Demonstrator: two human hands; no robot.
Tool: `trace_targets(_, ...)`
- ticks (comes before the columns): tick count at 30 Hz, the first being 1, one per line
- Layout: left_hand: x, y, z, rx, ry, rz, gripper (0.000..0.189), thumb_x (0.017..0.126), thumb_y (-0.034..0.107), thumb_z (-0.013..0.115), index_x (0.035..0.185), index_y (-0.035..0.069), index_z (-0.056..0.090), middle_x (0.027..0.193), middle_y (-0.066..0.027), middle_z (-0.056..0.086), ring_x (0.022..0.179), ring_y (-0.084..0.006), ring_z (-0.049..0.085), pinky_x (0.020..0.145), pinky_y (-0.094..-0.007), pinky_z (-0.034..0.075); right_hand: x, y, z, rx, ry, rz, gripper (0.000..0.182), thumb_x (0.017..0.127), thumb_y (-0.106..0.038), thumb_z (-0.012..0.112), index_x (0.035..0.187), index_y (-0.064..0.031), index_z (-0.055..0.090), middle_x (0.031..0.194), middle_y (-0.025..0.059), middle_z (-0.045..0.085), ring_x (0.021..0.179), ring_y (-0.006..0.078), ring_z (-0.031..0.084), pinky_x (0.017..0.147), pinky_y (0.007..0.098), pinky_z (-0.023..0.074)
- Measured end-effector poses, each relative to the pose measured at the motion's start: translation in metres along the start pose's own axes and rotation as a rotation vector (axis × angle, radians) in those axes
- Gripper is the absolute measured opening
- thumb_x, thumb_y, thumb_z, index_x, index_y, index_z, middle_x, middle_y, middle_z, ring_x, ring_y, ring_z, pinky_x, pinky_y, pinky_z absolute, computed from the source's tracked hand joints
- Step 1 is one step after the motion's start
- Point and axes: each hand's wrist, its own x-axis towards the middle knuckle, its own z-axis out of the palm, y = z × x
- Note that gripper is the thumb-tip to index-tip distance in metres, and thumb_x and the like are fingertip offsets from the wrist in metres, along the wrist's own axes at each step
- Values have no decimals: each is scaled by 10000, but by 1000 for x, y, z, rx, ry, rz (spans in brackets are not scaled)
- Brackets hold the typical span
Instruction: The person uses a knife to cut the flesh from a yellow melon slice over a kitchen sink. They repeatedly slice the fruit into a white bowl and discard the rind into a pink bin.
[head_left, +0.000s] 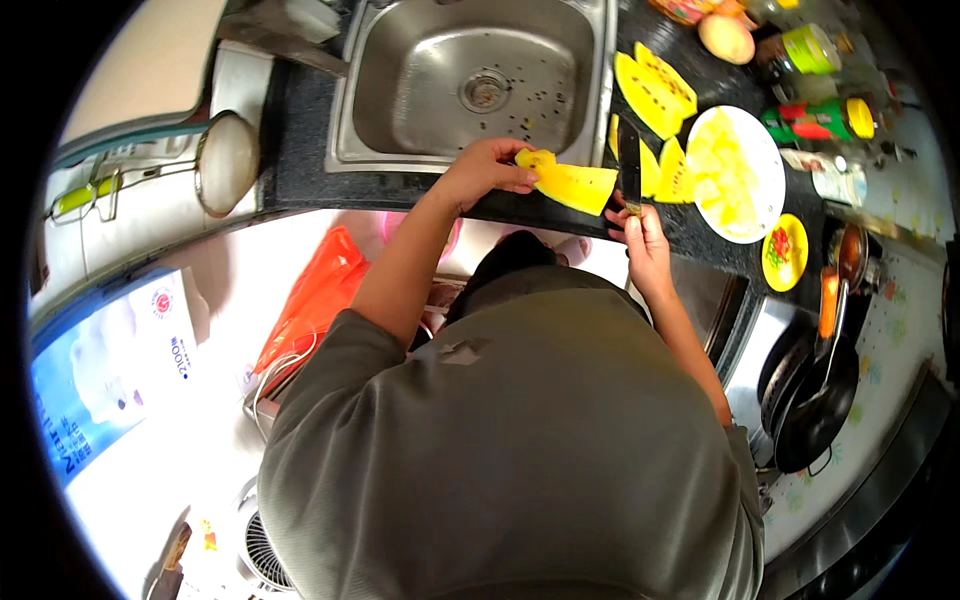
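My left hand (491, 174) holds one end of a wedge of yellow watermelon (581, 187) over the counter edge in front of the sink. To its right, my right hand (646, 236) grips a knife (630, 161) by the handle, its dark blade pointing away from me beside the wedge. More yellow watermelon slices (651, 90) with dark seeds lie on the black counter right of the sink, some partly behind the blade. A white plate (777, 176) beside them bears cut yellow pieces. Dark seeds are scattered in the steel sink (420, 90).
A small yellow dish (799, 274) with chopped red and green bits sits near the plate. Bottles and jars, one with a yellow cap (860, 118), stand along the right side. A black wok (825, 412) is at lower right. A strainer (227, 165) hangs at left.
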Motion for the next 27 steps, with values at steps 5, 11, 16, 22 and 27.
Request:
trace_targets(5,-28,36,-37,145,242,207,364,767,31,681,1105,-32,561,922,-74,629,803,-130,617,714,-241,523,31,-77,32,-735,32,-310,184,875,-203,559,962,-43,583,879,141,602,804,338,590,687,374,475)
trace_targets(11,-26,67,-61,216,336,423,297,732,43,712,986,-51,593,773,-64,635,656,-101,589,583,-226,473,46,-126,70,-983,22,-438,171,838,-228,600,919,-78,617,840,99,610,717,315,598,613,385,489)
trace_targets(16,-24,80,-80,282,273,400,246,729,58,719,928,-38,612,747,-53,627,632,-87,576,573,-217,471,49,-132,88,-995,83,-430,174,832,-225,608,914,-73,627,830,103,614,716,316,599,618,390,492)
trace_targets(22,-20,87,-87,329,207,348,326,735,53,721,1016,-42,585,795,-64,637,672,-102,603,610,-218,505,49,-134,101,-1027,113,-402,174,832,-228,608,922,-81,631,829,111,613,739,320,600,631,390,492)
trace_targets(27,-9,88,-92,292,158,385,238,729,78,715,923,-25,622,737,-41,630,612,-67,562,559,-194,468,52,-132,104,-1065,201,-377,174,834,-237,612,923,-91,639,806,107,608,699,319,597,608,387,486)
